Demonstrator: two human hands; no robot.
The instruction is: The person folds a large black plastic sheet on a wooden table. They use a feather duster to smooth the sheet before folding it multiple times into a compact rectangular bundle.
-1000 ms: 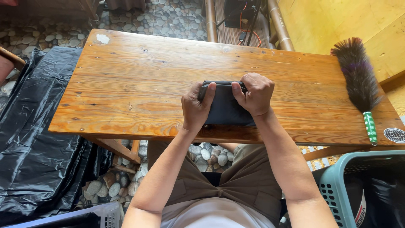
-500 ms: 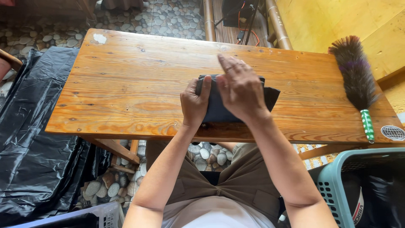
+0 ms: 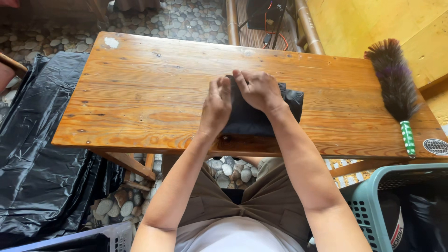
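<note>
Seen from the head camera, a seated person bent over a varnished wooden table, both bare hands pressed onto a folded dark cloth that lay near the table's front edge, a little right of its middle. The left hand lay on the cloth's left part, fingers curled down over its far edge and pinching the fabric there. The right hand covered the cloth's top, its fingers also bent over the far edge, just beside the left hand's fingertips, so that the two hands touched or nearly touched. A loose corner of the cloth stuck out to the right of the right wrist.

A feather duster with a dark, fluffy head and a green-and-white handle rested along the table's right end, well apart from the hands. A teal plastic laundry basket stood below the table's right corner, beside the person's right forearm. Black plastic sheeting lay heaped on the pebble-set floor to the left, and a pale crate showed at the lower left edge.
</note>
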